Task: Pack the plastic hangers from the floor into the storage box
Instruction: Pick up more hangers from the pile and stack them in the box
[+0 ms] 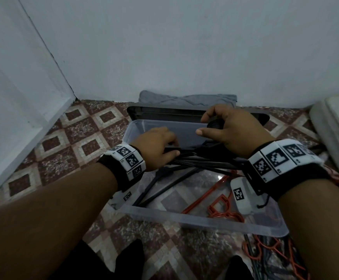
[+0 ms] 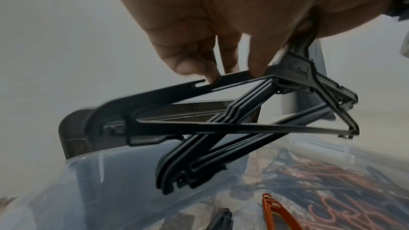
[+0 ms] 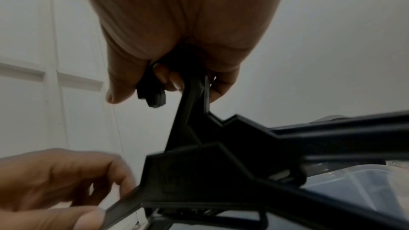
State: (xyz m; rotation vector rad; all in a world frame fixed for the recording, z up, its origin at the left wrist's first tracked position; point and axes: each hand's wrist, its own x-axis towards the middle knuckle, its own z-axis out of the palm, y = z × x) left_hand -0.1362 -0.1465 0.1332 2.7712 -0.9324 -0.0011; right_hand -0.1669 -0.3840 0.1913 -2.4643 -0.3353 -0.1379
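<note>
A clear plastic storage box (image 1: 205, 220) stands on the tiled floor in front of me. Over it I hold a bundle of several black plastic hangers (image 1: 200, 158) (image 2: 221, 128) (image 3: 221, 163). My right hand (image 1: 225, 128) (image 3: 177, 80) grips their hooks (image 3: 152, 93). My left hand (image 1: 158, 146) (image 2: 221, 59) pinches one hanger's arm (image 2: 232, 76) between thumb and fingers. One black hanger (image 1: 164, 182) and orange hangers (image 1: 219, 207) (image 2: 276, 212) lie in the box.
The box's dark lid (image 1: 164, 112) leans on the wall behind it, with grey cloth (image 1: 184, 98) behind that. More orange and black hangers (image 1: 269, 257) lie on the floor at the lower right. A white object (image 1: 336, 126) stands at the right; a white door (image 1: 13, 87) at left.
</note>
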